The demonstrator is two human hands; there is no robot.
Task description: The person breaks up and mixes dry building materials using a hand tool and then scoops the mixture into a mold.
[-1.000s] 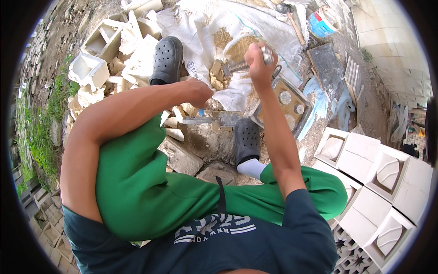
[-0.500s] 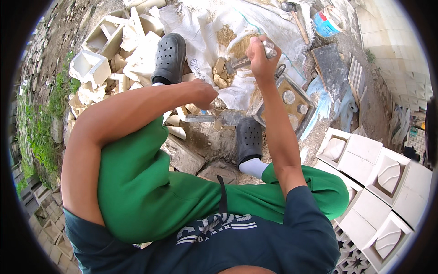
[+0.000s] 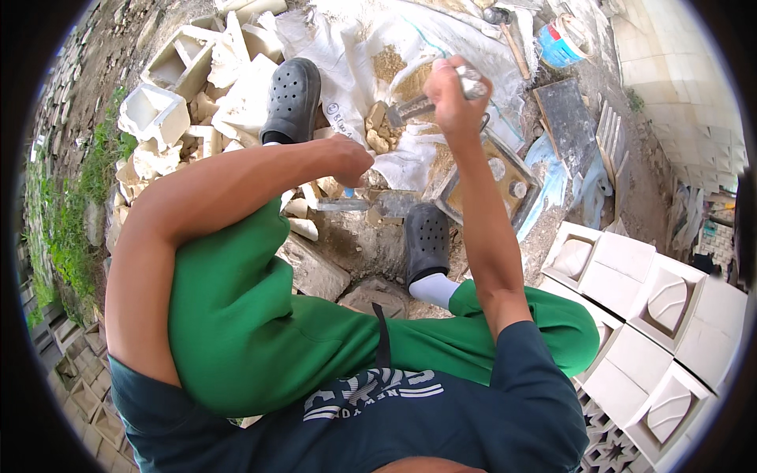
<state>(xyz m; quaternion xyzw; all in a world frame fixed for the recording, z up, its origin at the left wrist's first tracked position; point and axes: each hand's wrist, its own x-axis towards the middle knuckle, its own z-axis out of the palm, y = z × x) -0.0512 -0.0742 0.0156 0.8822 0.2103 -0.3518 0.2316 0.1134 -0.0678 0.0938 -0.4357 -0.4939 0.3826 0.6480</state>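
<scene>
My right hand (image 3: 457, 98) is closed round the pale, wrapped handle (image 3: 473, 82) of what looks like a hammer. Its grey metal head (image 3: 406, 111) points left, over the white sack sheet (image 3: 426, 169) and beside some broken tan chunks (image 3: 380, 130). Lower and to the left, my left hand (image 3: 351, 161) is curled shut above the rubble. Something small and blue (image 3: 349, 191) shows just under it; whether the fingers hold it is hidden. Below that hand lies a flat grey metal bar (image 3: 343, 204) joined to or touching a wider block (image 3: 397, 202).
Broken cream castings (image 3: 158, 114) heap at the left. Beside my right forearm is a framed mould (image 3: 505, 169) with round studs. Further right are a dark board (image 3: 569, 118), a blue-and-white bucket (image 3: 561, 43) and a wooden-handled tool (image 3: 515, 51). Pale moulded blocks (image 3: 627, 260) stand at lower right.
My right hand has turned slightly and the hammer head has shifted a little left and down. My left hand has hardly moved. The whole view has shifted slightly.
</scene>
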